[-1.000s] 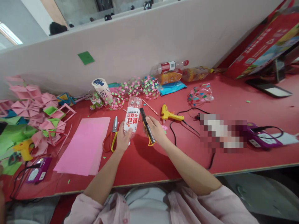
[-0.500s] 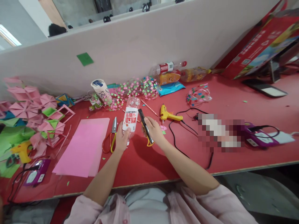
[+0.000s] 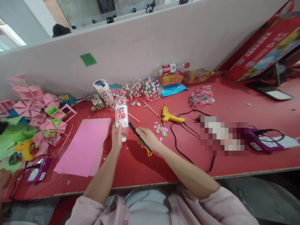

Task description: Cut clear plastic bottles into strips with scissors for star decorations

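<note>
**Bottle and cutter in hand over the red counter**

The clear plastic bottle [image 3: 121, 115] with a white label in red print is held roughly upright, just above the counter [image 3: 145, 165], near its front middle. The left hand [image 3: 116, 137] is closed around the bottle's lower end, fingers wrapped about it. The right hand [image 3: 145, 138] is closed on a black-and-yellow utility knife [image 3: 140, 142], which lies slanted, its black tip pointing up and left toward the bottle's base, close to it; whether tip and bottle touch cannot be told.

Just left of the left hand lies a pink paper sheet [image 3: 85, 147], flat on the counter. Right of the right hand are scattered paper stars [image 3: 160, 129], and beyond them a yellow glue gun [image 3: 170, 116] with its black cord trailing right. Behind the bottle, a cluster of star-covered objects [image 3: 138, 89] and a tilted paper cup [image 3: 102, 89] sit near the partition wall [image 3: 140, 47]. Folded pink and green paper shapes [image 3: 35, 109] are heaped at far left.
</note>
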Demonstrator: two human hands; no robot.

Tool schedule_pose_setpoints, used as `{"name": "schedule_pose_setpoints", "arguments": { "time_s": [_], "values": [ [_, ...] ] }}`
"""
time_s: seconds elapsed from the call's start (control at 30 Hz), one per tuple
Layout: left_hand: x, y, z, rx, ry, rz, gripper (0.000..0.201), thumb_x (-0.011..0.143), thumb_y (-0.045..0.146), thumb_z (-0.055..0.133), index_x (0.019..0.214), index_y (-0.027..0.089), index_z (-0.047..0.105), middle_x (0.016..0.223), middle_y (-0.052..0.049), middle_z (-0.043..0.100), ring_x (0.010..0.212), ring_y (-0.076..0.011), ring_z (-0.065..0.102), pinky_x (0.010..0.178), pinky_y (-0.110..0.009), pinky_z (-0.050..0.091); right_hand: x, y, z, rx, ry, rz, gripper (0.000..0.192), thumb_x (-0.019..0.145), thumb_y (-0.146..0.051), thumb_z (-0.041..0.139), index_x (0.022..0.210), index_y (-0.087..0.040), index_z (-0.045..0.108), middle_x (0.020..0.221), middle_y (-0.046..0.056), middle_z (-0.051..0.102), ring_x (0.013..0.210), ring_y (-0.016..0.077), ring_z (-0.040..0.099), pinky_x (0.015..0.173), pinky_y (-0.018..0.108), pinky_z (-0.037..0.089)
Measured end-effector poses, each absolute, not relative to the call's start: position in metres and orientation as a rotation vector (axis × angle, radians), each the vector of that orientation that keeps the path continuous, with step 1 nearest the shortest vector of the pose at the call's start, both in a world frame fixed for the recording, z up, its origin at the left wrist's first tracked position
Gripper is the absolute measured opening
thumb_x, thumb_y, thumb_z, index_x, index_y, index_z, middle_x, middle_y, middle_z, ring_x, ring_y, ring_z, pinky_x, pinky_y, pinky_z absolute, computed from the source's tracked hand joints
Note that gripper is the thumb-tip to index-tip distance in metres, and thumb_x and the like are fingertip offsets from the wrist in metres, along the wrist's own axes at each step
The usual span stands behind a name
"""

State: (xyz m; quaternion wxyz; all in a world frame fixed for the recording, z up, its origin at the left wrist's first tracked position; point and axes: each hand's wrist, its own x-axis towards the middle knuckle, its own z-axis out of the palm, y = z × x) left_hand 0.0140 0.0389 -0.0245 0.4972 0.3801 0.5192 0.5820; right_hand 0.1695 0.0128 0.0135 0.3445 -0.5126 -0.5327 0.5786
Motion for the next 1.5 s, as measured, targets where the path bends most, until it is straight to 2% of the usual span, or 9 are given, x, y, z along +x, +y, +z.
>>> {"name": "schedule_pose_setpoints", "arguments": {
  "time_s": [0.17, 0.27, 0.33, 0.4, 0.6, 0.77, 1.03, 1.23, 1.5],
  "values": [
    [0.015, 0.04, -0.024, 0.737, 1.082, 1.394, 0.053, 0.074, 0.06, 0.06, 0.105, 0.018, 0.051, 0.064, 0.002, 0.063, 0.042, -0.0094, 0.055, 0.037, -0.018, 0.037, 0.18, 0.023, 0.011, -1.425, -1.46, 1.049, 0.029, 0.092, -0.043, 0.037, 0.082, -0.021, 0.053, 0.067, 0.0, 0.06, 0.054, 0.0134, 0.056, 0.053, 0.024, 0.043],
    [0.016, 0.037, -0.023, 0.78, 1.038, 1.385, 0.06, 0.072, 0.062, 0.061, 0.108, 0.016, 0.05, 0.065, 0.0, 0.064, 0.043, -0.0114, 0.057, 0.038, -0.019, 0.039, 0.184, 0.029, 0.0, -1.551, -1.656, 0.773, 0.02, 0.088, -0.027, 0.046, 0.1, -0.017, 0.059, 0.095, 0.009, 0.065, 0.087, 0.0201, 0.062, 0.077, 0.031, 0.046],
    [0.016, 0.035, -0.023, 0.821, 1.019, 1.386, 0.061, 0.072, 0.062, 0.061, 0.109, 0.014, 0.051, 0.067, -0.001, 0.064, 0.046, -0.0122, 0.059, 0.042, -0.021, 0.042, 0.18, 0.03, -0.01, -1.579, -1.758, 0.718, 0.034, 0.083, -0.016, 0.049, 0.117, -0.014, 0.055, 0.106, 0.013, 0.063, 0.097, 0.022, 0.06, 0.085, 0.034, 0.045],
    [0.016, 0.034, -0.025, 0.868, 1.002, 1.393, 0.059, 0.072, 0.058, 0.063, 0.111, 0.015, 0.051, 0.073, -0.002, 0.066, 0.052, -0.0134, 0.063, 0.049, -0.023, 0.047, 0.175, 0.029, -0.019, -1.532, -1.836, 0.711, 0.04, 0.082, -0.015, 0.052, 0.122, -0.013, 0.052, 0.109, 0.014, 0.061, 0.098, 0.0221, 0.06, 0.087, 0.036, 0.045],
    [0.017, 0.032, -0.03, 1.028, 1.007, 1.39, 0.056, 0.075, 0.047, 0.064, 0.123, 0.023, 0.05, 0.116, -0.008, 0.065, 0.095, -0.0196, 0.066, 0.074, -0.029, 0.054, 0.175, 0.031, -0.016, -1.239, -1.598, 0.879, 0.023, 0.09, -0.029, 0.05, 0.105, -0.019, 0.062, 0.104, 0.01, 0.065, 0.099, 0.0209, 0.061, 0.093, 0.039, 0.046],
    [0.023, 0.028, -0.029, 1.132, 0.956, 1.194, 0.053, 0.072, 0.044, 0.064, 0.117, 0.016, 0.055, 0.11, -0.009, 0.068, 0.095, -0.0222, 0.065, 0.077, -0.032, 0.052, 0.18, 0.034, -0.005, -0.896, -1.166, 1.118, 0.049, 0.089, -0.041, 0.054, 0.135, -0.028, 0.042, 0.127, 0.007, 0.059, 0.114, 0.0198, 0.057, 0.097, 0.039, 0.047],
    [0.025, 0.016, -0.011, 1.37, 1.035, 1.115, 0.052, 0.081, 0.048, 0.056, 0.122, 0.016, 0.055, 0.123, -0.012, 0.063, 0.116, -0.0257, 0.058, 0.098, -0.038, 0.045, 0.171, 0.023, -0.007, -1.022, -1.175, 1.078, 0.054, 0.08, -0.043, 0.065, 0.129, -0.024, 0.051, 0.117, 0.008, 0.065, 0.104, 0.0222, 0.061, 0.089, 0.038, 0.048],
    [0.032, 0.007, -0.003, 1.392, 1.381, 1.059, 0.05, 0.083, 0.053, 0.055, 0.117, 0.017, 0.048, 0.103, -0.01, 0.068, 0.089, -0.0233, 0.067, 0.078, -0.035, 0.052, 0.151, 0.011, -0.012, -1.067, -1.289, 1.033, 0.045, 0.087, -0.039, 0.054, 0.128, -0.022, 0.054, 0.122, 0.008, 0.064, 0.104, 0.0218, 0.061, 0.088, 0.034, 0.048],
    [0.029, 0.01, -0.012, 1.421, 1.4, 1.059, 0.045, 0.088, 0.058, 0.043, 0.105, 0.017, 0.053, 0.079, -0.007, 0.068, 0.067, -0.0207, 0.064, 0.061, -0.03, 0.047, 0.151, 0.013, -0.013, -1.128, -1.376, 0.973, 0.04, 0.091, -0.037, 0.048, 0.127, -0.021, 0.054, 0.116, 0.008, 0.067, 0.101, 0.0221, 0.063, 0.092, 0.035, 0.047]
  ]
}}
